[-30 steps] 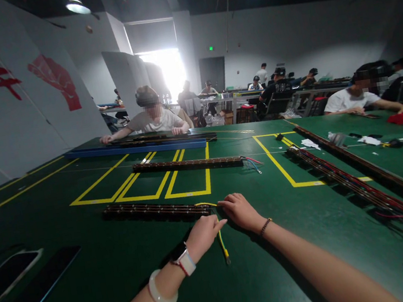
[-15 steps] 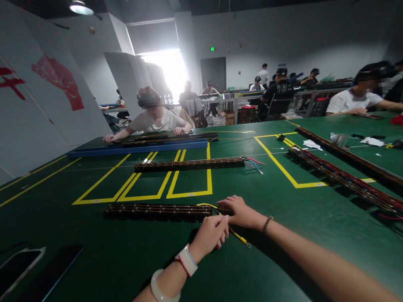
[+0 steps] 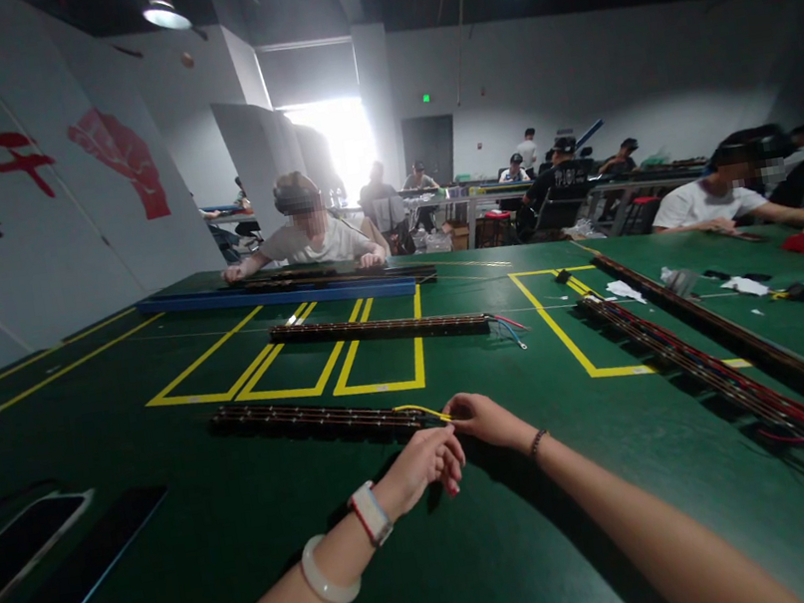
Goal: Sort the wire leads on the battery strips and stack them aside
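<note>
A long dark terminal strip (image 3: 314, 421) lies on the green table (image 3: 180, 536) in front of me. A yellow wire (image 3: 418, 410) comes out of its right end. My right hand (image 3: 486, 420) rests at that end, fingers curled and pinched on the yellow wire. My left hand (image 3: 426, 461) hovers just below the strip's end, fingers curled down; what it holds, if anything, is hidden. A watch and a pale bangle sit on my left wrist.
A second strip (image 3: 380, 329) with red and blue wires lies farther back among yellow floor-tape boxes. Long wired rails (image 3: 722, 374) run along the right. Two phones (image 3: 41, 567) lie at the left. Other people sit at the far side and right.
The yellow wire that hung loose toward me has been drawn up to the strip's end. Both hands moved slightly up and closer to the strip.
</note>
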